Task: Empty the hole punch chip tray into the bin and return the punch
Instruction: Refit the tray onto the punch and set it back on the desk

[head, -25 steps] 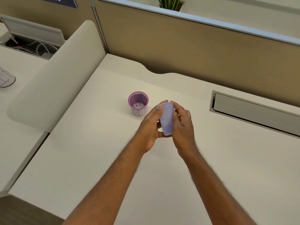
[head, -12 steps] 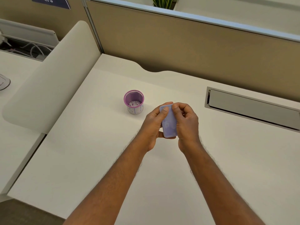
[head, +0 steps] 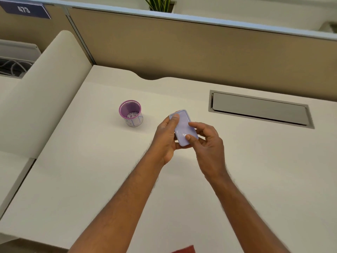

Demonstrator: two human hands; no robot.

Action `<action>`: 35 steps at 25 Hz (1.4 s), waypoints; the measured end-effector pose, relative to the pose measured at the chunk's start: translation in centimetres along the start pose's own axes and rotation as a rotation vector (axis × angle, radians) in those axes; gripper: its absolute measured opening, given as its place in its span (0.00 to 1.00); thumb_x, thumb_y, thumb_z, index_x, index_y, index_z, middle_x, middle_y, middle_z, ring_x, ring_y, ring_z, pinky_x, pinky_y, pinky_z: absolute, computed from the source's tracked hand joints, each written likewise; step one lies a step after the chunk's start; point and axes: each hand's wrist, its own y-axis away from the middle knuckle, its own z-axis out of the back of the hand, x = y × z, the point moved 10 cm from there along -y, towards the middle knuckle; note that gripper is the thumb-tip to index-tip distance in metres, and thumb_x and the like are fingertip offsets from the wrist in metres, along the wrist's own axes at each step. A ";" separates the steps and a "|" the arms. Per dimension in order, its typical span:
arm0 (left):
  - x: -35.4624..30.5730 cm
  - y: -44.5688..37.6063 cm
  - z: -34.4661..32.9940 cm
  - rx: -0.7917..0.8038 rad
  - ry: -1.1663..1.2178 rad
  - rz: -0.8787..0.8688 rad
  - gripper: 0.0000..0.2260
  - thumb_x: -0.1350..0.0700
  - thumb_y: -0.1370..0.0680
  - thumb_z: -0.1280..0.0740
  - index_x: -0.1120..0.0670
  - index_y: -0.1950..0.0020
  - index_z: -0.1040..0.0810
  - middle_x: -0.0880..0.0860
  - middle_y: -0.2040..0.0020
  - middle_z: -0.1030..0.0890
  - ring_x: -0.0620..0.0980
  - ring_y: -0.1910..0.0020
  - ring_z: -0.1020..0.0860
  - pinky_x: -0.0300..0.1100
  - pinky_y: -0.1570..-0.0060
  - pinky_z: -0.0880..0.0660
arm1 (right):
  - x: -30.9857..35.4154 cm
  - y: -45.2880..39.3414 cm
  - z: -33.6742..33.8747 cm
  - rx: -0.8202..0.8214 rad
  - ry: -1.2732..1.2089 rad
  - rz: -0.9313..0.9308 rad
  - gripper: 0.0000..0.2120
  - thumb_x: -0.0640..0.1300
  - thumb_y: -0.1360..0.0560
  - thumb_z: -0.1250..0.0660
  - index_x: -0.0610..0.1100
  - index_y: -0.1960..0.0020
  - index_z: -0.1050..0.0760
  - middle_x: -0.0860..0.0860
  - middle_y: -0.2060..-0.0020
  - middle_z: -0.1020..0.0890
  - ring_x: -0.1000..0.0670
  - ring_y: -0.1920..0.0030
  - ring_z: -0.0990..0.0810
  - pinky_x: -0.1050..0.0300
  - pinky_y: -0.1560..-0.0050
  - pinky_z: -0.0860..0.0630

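Above middle of pale counter (head: 91, 170): small lilac plastic hole punch (head: 183, 128), flat underside up, gripped by left hand (head: 166, 137) and right hand (head: 206, 141). Left of it, small purple-rimmed bin (head: 130, 113) holding chips. Likely reseating tray; next, setting punch down.

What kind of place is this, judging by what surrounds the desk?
Most likely an open-plan office cubicle: a tan partition panel stands behind the white desk, a numbered sign hangs on the partition, and a cable hatch is set into the desktop.
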 end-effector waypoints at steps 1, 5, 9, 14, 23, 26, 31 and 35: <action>0.2 0.1 -0.7 0.001 -0.022 -0.003 0.19 0.48 0.17 0.38 0.53 0.27 0.29 0.61 0.32 0.23 0.65 0.35 0.22 0.71 0.39 0.24 | 0.6 0.2 0.9 -0.010 0.058 0.053 0.15 0.37 0.23 0.28 0.49 0.38 0.19 0.53 0.41 0.20 0.55 0.40 0.20 0.56 0.46 0.18; 1.2 0.7 -4.6 0.056 -0.118 -0.017 0.10 0.51 0.15 0.41 0.55 0.42 0.24 0.57 0.47 0.21 0.60 0.45 0.19 0.57 0.50 0.17 | 1.9 2.0 3.2 -0.026 0.450 0.237 0.17 0.42 0.19 0.31 0.46 0.31 0.23 0.49 0.32 0.25 0.53 0.33 0.27 0.59 0.38 0.23; 3.3 0.8 -7.5 0.077 -0.178 -0.062 0.15 0.50 0.16 0.38 0.56 0.33 0.25 0.60 0.41 0.20 0.59 0.45 0.18 0.43 0.63 0.18 | 1.6 3.1 5.8 -0.013 0.653 0.295 0.26 0.43 0.21 0.28 0.43 0.25 0.28 0.45 0.28 0.25 0.46 0.29 0.28 0.54 0.37 0.22; 5.6 1.5 -11.2 0.119 -0.074 -0.014 0.11 0.41 0.20 0.35 0.45 0.42 0.23 0.52 0.41 0.18 0.53 0.52 0.14 0.47 0.61 0.16 | 1.3 3.0 11.6 -0.120 0.608 0.307 0.19 0.39 0.19 0.33 0.40 0.28 0.25 0.45 0.33 0.20 0.44 0.33 0.21 0.50 0.34 0.22; 9.2 1.1 -20.8 0.243 -0.094 -0.054 0.22 0.50 0.23 0.27 0.52 0.30 0.25 0.56 0.39 0.15 0.59 0.42 0.15 0.50 0.48 0.16 | -7.5 1.0 22.4 -0.268 -0.150 -0.252 0.12 0.45 0.17 0.36 0.48 0.35 0.19 0.55 0.47 0.13 0.51 0.44 0.15 0.50 0.39 0.19; 10.8 0.2 -23.7 0.240 -0.167 -0.043 0.19 0.55 0.22 0.27 0.54 0.32 0.23 0.57 0.40 0.15 0.58 0.42 0.16 0.49 0.53 0.16 | -9.7 0.4 25.3 -0.254 -0.195 -0.323 0.15 0.41 0.18 0.34 0.46 0.32 0.21 0.51 0.43 0.14 0.49 0.44 0.15 0.48 0.39 0.18; 13.4 -1.7 -28.0 0.239 -0.340 -0.052 0.16 0.59 0.22 0.28 0.53 0.35 0.24 0.56 0.44 0.14 0.55 0.48 0.14 0.51 0.57 0.16 | -12.8 -0.7 29.4 -0.309 -0.319 -0.423 0.16 0.41 0.18 0.36 0.47 0.32 0.20 0.51 0.41 0.15 0.49 0.43 0.16 0.53 0.44 0.16; 15.4 -3.6 -31.2 0.242 -0.409 -0.053 0.16 0.59 0.23 0.26 0.53 0.37 0.23 0.54 0.48 0.12 0.53 0.52 0.13 0.46 0.61 0.17 | -15.1 -1.9 32.9 -0.316 -0.241 -0.440 0.18 0.47 0.22 0.28 0.46 0.33 0.21 0.50 0.43 0.15 0.48 0.43 0.16 0.48 0.43 0.17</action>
